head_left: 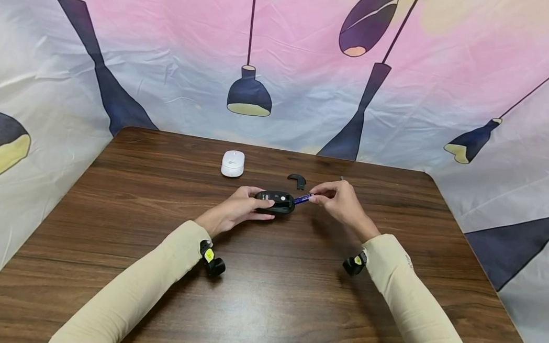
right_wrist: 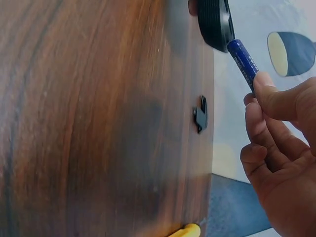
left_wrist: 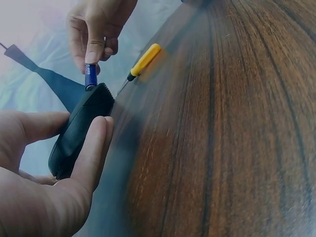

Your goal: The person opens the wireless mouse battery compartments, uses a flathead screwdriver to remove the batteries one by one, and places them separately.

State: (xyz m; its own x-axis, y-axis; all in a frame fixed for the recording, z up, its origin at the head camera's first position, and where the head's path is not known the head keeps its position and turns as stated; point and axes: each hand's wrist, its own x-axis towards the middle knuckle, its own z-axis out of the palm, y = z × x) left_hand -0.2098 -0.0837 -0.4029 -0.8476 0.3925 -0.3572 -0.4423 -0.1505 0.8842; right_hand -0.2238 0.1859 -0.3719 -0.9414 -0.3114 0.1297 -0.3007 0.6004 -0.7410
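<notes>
Right hand pinches the blue battery, long axis aimed leftward at the black mouse; we see our left hand gripping that mouse on the desk, tip touching its end.

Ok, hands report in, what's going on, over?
Left hand grips black mouse. Right hand pinches blue battery at its end. Black cover lies beyond, clear.

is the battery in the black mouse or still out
Mostly out. The right hand pinches the blue battery, one end at the edge of the black mouse held by the left hand.
</notes>
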